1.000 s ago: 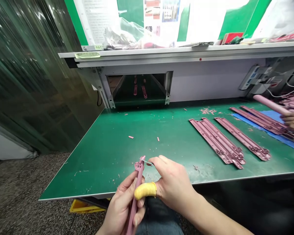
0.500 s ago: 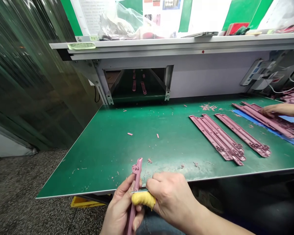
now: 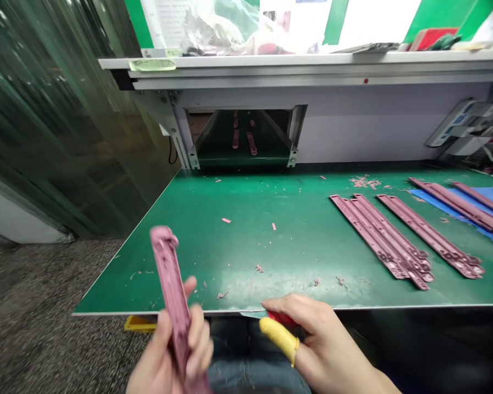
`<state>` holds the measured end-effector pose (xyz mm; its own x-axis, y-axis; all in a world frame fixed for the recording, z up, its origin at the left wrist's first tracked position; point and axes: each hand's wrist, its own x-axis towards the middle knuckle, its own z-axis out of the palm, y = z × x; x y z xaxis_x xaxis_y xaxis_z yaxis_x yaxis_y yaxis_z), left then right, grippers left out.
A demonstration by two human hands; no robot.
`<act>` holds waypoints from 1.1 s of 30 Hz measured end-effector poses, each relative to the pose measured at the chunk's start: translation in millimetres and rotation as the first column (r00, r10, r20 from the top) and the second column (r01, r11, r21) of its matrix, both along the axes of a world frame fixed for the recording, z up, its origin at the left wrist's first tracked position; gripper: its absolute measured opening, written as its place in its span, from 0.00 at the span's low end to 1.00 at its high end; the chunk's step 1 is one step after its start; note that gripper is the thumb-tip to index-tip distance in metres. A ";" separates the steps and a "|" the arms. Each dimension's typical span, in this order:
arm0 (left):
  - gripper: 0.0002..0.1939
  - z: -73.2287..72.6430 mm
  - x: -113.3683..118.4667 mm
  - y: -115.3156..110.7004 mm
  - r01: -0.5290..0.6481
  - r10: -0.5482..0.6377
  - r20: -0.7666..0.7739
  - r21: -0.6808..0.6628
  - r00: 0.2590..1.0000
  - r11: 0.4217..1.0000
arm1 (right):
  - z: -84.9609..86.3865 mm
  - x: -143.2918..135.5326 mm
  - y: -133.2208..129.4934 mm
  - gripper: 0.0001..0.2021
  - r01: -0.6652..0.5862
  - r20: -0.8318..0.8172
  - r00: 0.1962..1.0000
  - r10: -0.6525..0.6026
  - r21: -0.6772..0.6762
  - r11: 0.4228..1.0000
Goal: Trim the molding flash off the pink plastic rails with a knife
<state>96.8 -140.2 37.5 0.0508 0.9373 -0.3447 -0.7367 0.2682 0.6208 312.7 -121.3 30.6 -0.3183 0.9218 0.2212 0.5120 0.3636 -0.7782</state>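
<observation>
Left hand [image 3: 162,361] is gripping a pink strip [image 3: 172,284], clamped round its lower part; the right hand [image 3: 326,339], wearing a yellow finger cover [image 3: 280,340], is clasping a red-handled blade [image 3: 282,318], apart from the strip. Trimming seems to be the step in hand, the strip perhaps being checked between cuts; another cut would be calling for a steady grip and the edge meeting plastic clear of skin. Leaning leftward against the green table [image 3: 238,251], the strip is looking long and channelled, knobbed near its top, finer detail blurring. Shavings [image 3: 259,268] are lying beyond, similar strips [image 3: 365,234] farther right.
</observation>
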 end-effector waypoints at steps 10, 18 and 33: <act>0.22 38.9 17.1 43.5 0.034 0.294 -0.333 0.711 0.896 0.702 | -2.5 -40.3 -4.4 0.09 -0.053 0.316 0.948 0.048 0.009 0.999; 0.21 36.1 18.8 33.4 0.168 0.174 -0.405 0.679 0.898 0.715 | -1.4 -38.0 5.5 0.10 0.064 0.317 0.944 -0.092 0.098 0.993; 0.25 34.3 13.9 64.1 -0.279 0.450 -0.375 0.429 0.810 0.859 | -10.0 -59.0 2.7 0.09 -0.081 -0.467 0.877 0.113 0.088 0.993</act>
